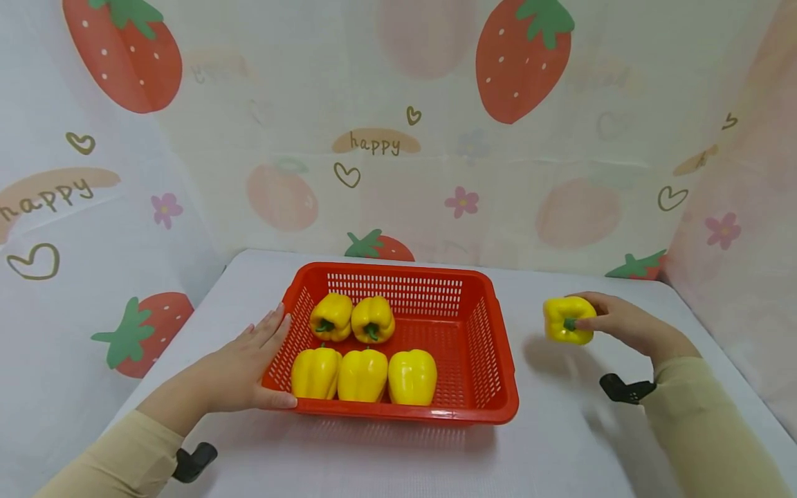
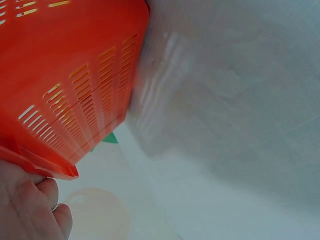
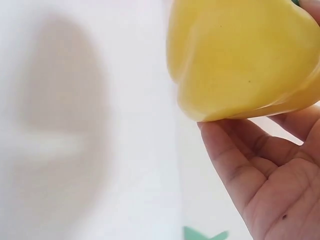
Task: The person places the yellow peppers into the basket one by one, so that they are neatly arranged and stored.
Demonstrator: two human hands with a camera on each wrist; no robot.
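A yellow bell pepper (image 1: 569,320) with a green stem is pinched in my right hand (image 1: 629,325), held above the table to the right of the basket. In the right wrist view the pepper (image 3: 245,60) fills the upper right, fingertips against its underside. My left hand (image 1: 239,366) rests on the left side of a red plastic basket (image 1: 504,408), fingers fairly straight along the rim and thumb on the near edge. Inside lie several yellow bell peppers: two at the back left, such as one pepper (image 1: 373,319), and a front row ending with another pepper (image 1: 412,377).
The basket stands on a white-covered table (image 1: 560,443). Behind and at both sides hangs a pale cloth (image 1: 523,159) printed with strawberries, hearts and flowers. Black wrist mounts (image 1: 625,389) sit on both forearms.
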